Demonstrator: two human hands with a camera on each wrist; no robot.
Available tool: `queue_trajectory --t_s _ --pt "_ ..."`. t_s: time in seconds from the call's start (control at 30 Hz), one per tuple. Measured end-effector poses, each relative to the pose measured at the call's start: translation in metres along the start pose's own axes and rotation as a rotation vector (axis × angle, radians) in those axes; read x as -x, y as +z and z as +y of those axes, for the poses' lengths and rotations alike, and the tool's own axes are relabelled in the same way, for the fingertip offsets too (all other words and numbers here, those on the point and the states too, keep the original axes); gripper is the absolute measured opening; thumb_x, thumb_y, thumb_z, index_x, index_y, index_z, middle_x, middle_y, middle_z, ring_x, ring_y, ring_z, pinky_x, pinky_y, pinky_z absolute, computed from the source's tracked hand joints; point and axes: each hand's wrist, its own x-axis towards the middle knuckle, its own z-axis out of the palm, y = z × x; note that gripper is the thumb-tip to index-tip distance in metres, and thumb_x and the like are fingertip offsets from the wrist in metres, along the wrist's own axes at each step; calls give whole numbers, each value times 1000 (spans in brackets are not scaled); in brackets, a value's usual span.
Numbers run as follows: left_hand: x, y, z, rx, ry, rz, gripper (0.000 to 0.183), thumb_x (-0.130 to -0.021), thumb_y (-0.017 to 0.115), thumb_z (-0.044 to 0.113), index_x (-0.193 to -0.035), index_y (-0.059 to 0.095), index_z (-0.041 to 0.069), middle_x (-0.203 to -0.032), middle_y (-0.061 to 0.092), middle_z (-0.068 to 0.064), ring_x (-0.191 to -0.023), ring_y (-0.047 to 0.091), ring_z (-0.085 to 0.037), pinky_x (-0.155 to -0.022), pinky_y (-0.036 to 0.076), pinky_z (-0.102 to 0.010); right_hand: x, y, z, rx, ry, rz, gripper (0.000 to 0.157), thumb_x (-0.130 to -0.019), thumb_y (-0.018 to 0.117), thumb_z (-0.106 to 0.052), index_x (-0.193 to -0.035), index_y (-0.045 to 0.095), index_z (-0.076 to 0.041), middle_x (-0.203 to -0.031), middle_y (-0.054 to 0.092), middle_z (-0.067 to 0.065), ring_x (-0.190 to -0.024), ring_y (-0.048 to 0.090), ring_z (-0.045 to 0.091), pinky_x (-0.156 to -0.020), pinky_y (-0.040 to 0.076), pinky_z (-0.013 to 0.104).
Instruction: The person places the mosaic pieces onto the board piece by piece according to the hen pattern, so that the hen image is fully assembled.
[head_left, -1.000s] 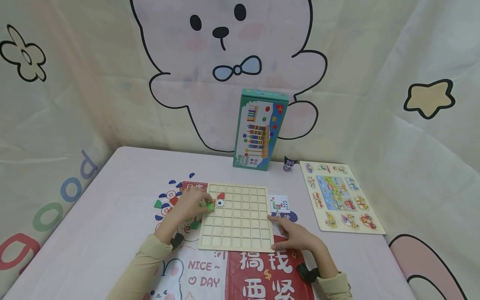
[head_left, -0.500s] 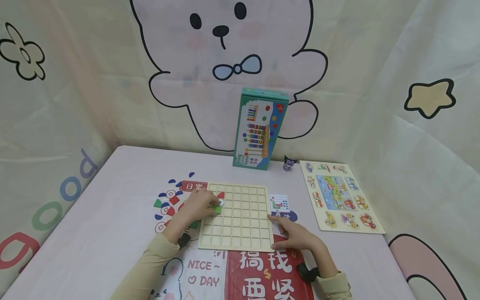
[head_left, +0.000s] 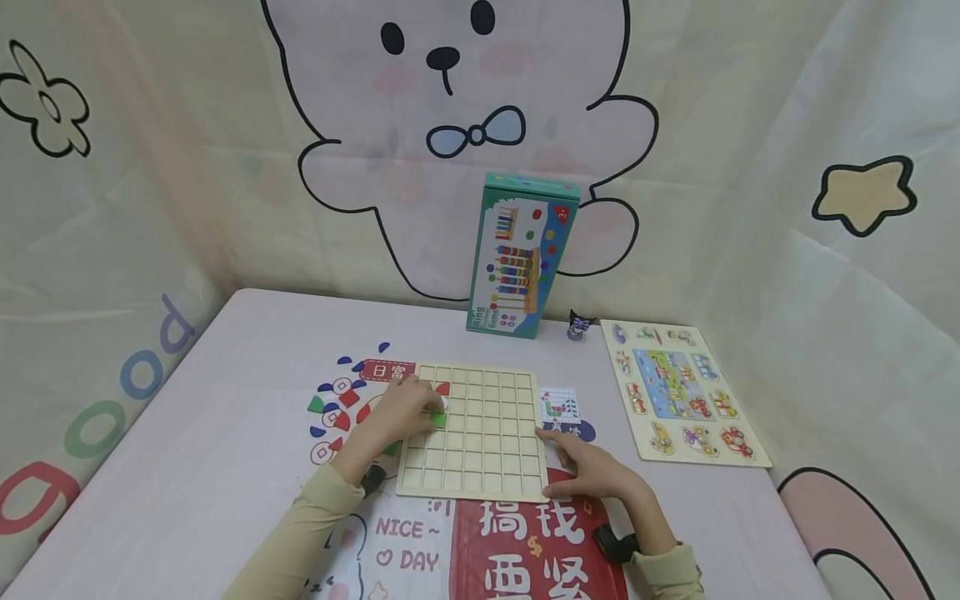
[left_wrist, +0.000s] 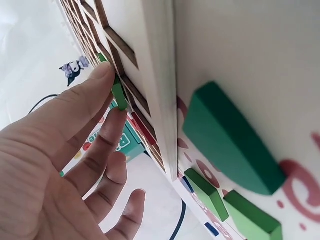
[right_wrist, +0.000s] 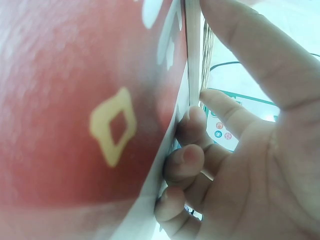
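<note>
In the head view my left hand [head_left: 401, 410] reaches over the left part of a pale wooden grid board [head_left: 483, 450]. Its thumb and finger pinch a small green block [head_left: 438, 420] close over the cells, as the left wrist view shows the same green block [left_wrist: 119, 94] between the fingertips. A red piece [head_left: 442, 388] lies in the grid just above; the piece beside it is mostly hidden by my fingers. My right hand [head_left: 596, 473] rests at the board's right edge, thumb near the lower corner and index finger higher up, other fingers bent beneath in the right wrist view.
Loose blue, red, white and green pieces [head_left: 348, 398] are scattered left of the board, including a dark green one [left_wrist: 220, 135]. A pattern card [head_left: 560, 407] lies to the right. Behind stand a green box [head_left: 521, 258] and a figurine [head_left: 577, 325]; a picture puzzle [head_left: 686, 396] lies far right.
My left hand has carried the green block from the board's left edge rightward and slightly down over the grid, below the red piece. The right hand has stayed in place.
</note>
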Motion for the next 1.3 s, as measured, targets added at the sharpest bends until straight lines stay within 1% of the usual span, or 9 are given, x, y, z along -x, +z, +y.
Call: queue_trajectory --t_s 0.17,0.33,0.63,0.8,0.9,1.0,1.1,1.17,1.3 --pt "-1 1 0 -16 2 1 17 -73 78 23 -89 74 20 -90 65 5 -96 50 -18 -99 31 -51 0 -1 0 9 8 3 87 -69 76 -46 -142 37 -21 -132 48 10 -105 48 20 -84 45 43" --pt "-2 3 0 -16 1 6 17 -73 78 25 -88 74 21 -91 66 6 -93 50 -17 -94 34 -48 -1 -2 -1 13 6 9 87 -69 77 -46 -142 37 -20 -130 48 10 -101 48 19 -82 44 42" --pt "-2 3 1 8 3 3 18 -72 79 24 -89 74 20 -90 66 6 -87 49 -16 -89 36 -46 0 -2 -2 6 -10 9 87 -69 77 -45 -142 37 -20 -133 47 11 -106 49 21 -84 45 43" --pt "0 3 0 29 -15 18 18 -73 78 23 -90 74 21 -90 65 7 -86 47 -14 -84 37 -41 0 -2 -3 2 -7 6 87 -69 77 -46 -142 37 -19 -134 46 11 -107 49 21 -84 45 44" --pt "2 1 -1 51 -30 24 17 -73 78 22 -90 74 21 -89 65 8 -85 47 -13 -82 38 -40 0 -2 -4 2 -6 4 87 -69 77 -45 -142 37 -20 -134 46 11 -106 48 21 -84 45 43" --pt "5 -2 -5 54 -24 30 16 -74 76 21 -90 74 20 -88 65 8 -84 47 -13 -80 38 -40 0 -2 -3 5 -6 5 87 -69 77 -45 -142 37 -20 -133 47 11 -105 48 20 -84 45 43" --pt "7 -4 -9 37 -15 35 17 -75 76 22 -92 74 19 -88 66 8 -85 51 -14 -80 40 -40 0 -1 -2 6 -8 5 87 -69 77 -45 -142 37 -20 -131 48 10 -103 48 19 -83 45 43" --pt "9 -7 -11 33 -26 33 18 -75 75 22 -93 74 19 -91 66 7 -88 54 -16 -82 41 -40 0 -1 -2 5 -8 4 87 -69 77 -45 -142 37 -19 -129 49 10 -101 48 19 -81 45 41" --pt "14 -10 -16 63 -90 26 20 -75 75 21 -96 73 19 -96 67 6 -97 54 -19 -89 38 -45 0 -1 -1 4 -6 1 87 -69 77 -45 -142 37 -20 -128 49 9 -98 47 19 -80 45 40"
